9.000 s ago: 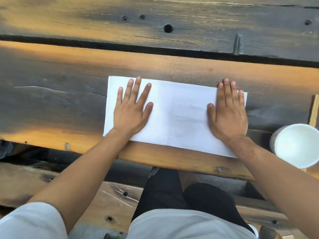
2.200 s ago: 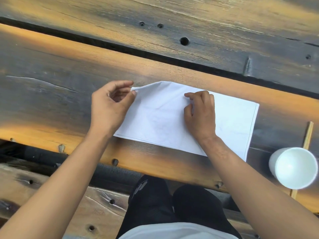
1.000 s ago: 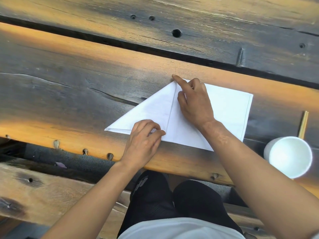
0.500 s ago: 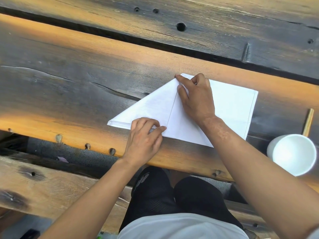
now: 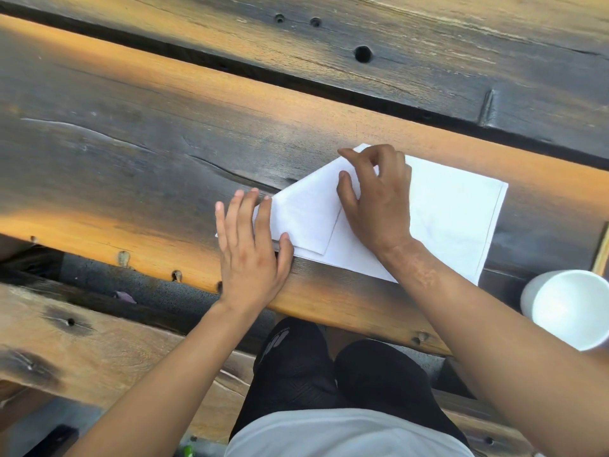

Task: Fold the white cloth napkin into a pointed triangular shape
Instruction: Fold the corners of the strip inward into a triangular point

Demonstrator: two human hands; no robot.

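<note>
The white cloth napkin [image 5: 454,219] lies flat on the wooden table plank [image 5: 131,159], near its front edge. Its left half is folded down into a slanted flap, so the left side runs diagonally up to a point at the top middle. My left hand [image 5: 250,249] lies flat with straight fingers on the flap's lower left corner. My right hand [image 5: 375,199] rests on the napkin's middle, its index finger pressing at the top point, the other fingers loosely bent. The right half of the napkin is still a plain rectangle.
A white foam cup [image 5: 570,308] stands at the right, close to my right forearm. A thin wooden stick [image 5: 601,249] lies beside it. A dark gap [image 5: 296,84] runs between the planks. Below the table edge are a bench plank [image 5: 82,351] and my knees.
My left hand has moved left and opened flat onto the folded flap's lower left corner. My right hand stays at the napkin's top point.
</note>
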